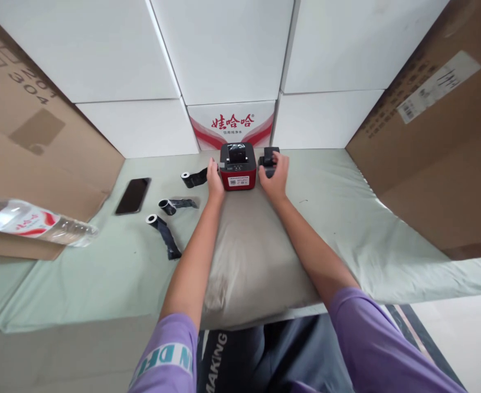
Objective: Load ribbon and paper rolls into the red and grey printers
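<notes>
while the small printer stands upright on the cloth, in front of the white box with red lettering, it is judged stiff, fairly light, smooth enough to slide in a dry grip; best hold: the 2 side walls, low down, clear of the dark strip on top. the dark piece at its right looks small and light, likely easiest by its sides. left hand lies along the printer's left wall, fingers nearly straight and close together, not wrapped round it; firmness of contact cannot be told. right hand bends over the dark piece, thumb and fingers closed about it, just beside the printer's right wall. 3 dark rolls lie to the left; their loose tails probably crease easily.
</notes>
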`<state>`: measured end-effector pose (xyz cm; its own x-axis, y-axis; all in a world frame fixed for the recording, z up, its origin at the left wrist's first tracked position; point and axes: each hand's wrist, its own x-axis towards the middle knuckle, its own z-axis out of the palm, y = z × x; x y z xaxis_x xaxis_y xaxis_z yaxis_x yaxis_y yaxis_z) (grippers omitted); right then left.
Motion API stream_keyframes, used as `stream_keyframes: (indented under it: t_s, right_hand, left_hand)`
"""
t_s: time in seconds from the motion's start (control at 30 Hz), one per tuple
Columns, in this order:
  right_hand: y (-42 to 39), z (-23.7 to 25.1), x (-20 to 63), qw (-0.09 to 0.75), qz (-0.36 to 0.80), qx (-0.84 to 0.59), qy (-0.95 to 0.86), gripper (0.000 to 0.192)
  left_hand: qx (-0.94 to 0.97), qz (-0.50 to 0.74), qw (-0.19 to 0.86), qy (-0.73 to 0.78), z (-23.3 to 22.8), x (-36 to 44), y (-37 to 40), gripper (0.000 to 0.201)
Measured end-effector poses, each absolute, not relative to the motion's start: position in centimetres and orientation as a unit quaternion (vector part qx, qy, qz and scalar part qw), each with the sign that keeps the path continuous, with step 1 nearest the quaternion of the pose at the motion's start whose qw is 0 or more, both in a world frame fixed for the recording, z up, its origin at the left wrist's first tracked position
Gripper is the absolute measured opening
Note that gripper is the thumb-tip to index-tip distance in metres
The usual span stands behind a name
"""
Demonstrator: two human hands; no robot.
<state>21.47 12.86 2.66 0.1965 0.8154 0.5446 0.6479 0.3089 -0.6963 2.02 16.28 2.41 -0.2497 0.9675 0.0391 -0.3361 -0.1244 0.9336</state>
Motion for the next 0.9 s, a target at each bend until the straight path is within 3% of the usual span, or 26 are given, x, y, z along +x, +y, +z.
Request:
stream_keyframes:
  t_s: [0.07, 0.2, 0.3, 0.47, 0.6, 0.73, 0.9]
  right_hand:
    - [12.7, 2.5, 22.6, 0.49, 0.046, -0.646, -0.584, 0.078]
    - [13.3, 1.2, 23.5, 0.403, 0.053, -0.716, -0.568, 0.112]
    - [13.6, 0.7, 23.3, 0.372, 0.07, -0.721, -0.58, 0.118]
    - [10.9, 1.4, 23.2, 0.405, 0.098, -0.715, -0.562, 0.104]
    - [5.9, 1.5, 23.8, 0.422, 0.076, -0.682, -0.592, 0.107]
    - [1.7, 0.8, 23.3, 0.437, 0.088, -0.655, -0.61, 0.112]
    - [-0.1, -0.1, 20.9, 0.451, 0.153, -0.623, -0.62, 0.117]
  left_hand:
    - [0.352, 0.707, 0.372, 0.488, 2.2, 1.4, 14.4, 0.035]
    - [0.441, 0.697, 0.17, 0.539, 0.5, 0.5, 8.9, 0.017]
    - [0.504, 0.653, 0.195, 0.53, -0.1, 0.7, 5.9, 0.016]
    - [0.578, 0.555, 0.289, 0.523, 1.4, 1.4, 4.8, 0.013]
    - [0.638, 0.446, 0.274, 0.564, 1.8, 2.3, 4.4, 0.022]
    - [0.724, 0.321, 0.229, 0.565, 1.2, 3.7, 3.6, 0.047]
    - [0.746, 0.333, 0.191, 0.544, 0.6, 4.2, 3.4, 0.05]
